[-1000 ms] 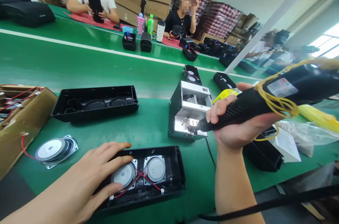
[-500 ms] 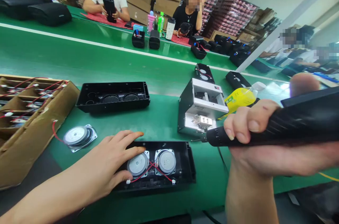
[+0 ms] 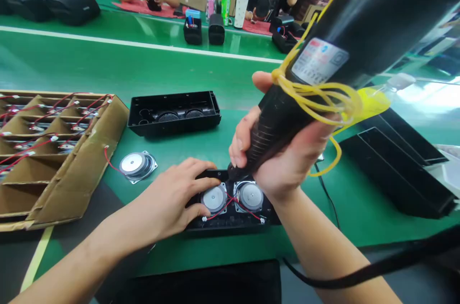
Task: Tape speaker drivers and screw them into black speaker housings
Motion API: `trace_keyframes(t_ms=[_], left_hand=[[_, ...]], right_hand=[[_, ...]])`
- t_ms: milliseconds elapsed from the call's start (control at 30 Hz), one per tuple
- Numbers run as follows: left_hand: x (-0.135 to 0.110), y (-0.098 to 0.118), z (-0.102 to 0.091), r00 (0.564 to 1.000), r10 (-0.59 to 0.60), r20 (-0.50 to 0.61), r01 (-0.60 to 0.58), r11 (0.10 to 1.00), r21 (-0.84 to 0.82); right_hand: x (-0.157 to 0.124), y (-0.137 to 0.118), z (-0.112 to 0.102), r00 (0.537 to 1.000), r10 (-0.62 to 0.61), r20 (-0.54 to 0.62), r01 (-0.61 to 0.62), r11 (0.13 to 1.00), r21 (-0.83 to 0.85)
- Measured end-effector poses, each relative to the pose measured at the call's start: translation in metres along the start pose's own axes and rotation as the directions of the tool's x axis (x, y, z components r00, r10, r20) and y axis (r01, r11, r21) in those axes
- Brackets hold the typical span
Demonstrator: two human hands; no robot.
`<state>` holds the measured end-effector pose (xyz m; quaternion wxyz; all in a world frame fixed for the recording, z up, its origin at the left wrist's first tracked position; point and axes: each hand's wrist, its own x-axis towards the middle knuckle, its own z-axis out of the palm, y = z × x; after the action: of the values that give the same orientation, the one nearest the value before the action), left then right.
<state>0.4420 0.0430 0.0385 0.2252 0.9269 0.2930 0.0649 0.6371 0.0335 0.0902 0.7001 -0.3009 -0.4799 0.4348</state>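
Observation:
A black speaker housing (image 3: 233, 226) lies open side up in front of me. Two round speaker drivers, the left driver (image 3: 213, 198) and the right driver (image 3: 250, 197), sit in it with red wires crossing between them. My left hand (image 3: 176, 193) grips the housing's left end, its thumb and fingertips by the left driver. Wrapped in my right hand (image 3: 287, 165) is a black electric screwdriver (image 3: 271, 124) with a yellow cord looped around it. It slants nose-down, its tip at the housing's far side between the drivers; the exact contact point is hidden.
A loose speaker driver (image 3: 135, 165) lies left of the housing, beside a divided cardboard box (image 3: 82, 189) of drivers. Behind it rests another black housing (image 3: 172, 124). Black casings (image 3: 398, 165) and a yellow bottle (image 3: 370, 102) are at right. Two people sit across the green table (image 3: 143, 71).
My right hand has brought the screwdriver leftward and tilted it nose-down over the housing. My left hand keeps its hold on the housing. The view has shifted.

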Motion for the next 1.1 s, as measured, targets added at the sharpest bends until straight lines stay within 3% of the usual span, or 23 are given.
trace_keyframes(t_ms=[500, 733, 900, 1100], left_hand=[[-0.001, 0.001, 0.001, 1.0, 0.017, -0.004, -0.017, 1.0, 0.023], [-0.001, -0.002, 0.004, 0.999, 0.03, -0.015, -0.029, 0.999, 0.034], [0.0, -0.005, 0.004, 0.999, 0.038, -0.015, -0.038, 0.999, 0.035], [-0.001, -0.005, 0.003, 0.999, 0.044, -0.009, -0.043, 0.998, 0.042]], right_hand=[[-0.001, 0.011, -0.004, 0.999, 0.015, -0.035, -0.016, 1.0, -0.015], [-0.002, 0.017, -0.005, 1.0, 0.01, 0.015, -0.01, 1.0, 0.029], [0.001, 0.026, -0.009, 0.996, -0.061, 0.064, 0.059, 0.998, 0.035], [0.001, 0.026, -0.008, 0.999, -0.033, 0.041, 0.031, 0.999, 0.037]])
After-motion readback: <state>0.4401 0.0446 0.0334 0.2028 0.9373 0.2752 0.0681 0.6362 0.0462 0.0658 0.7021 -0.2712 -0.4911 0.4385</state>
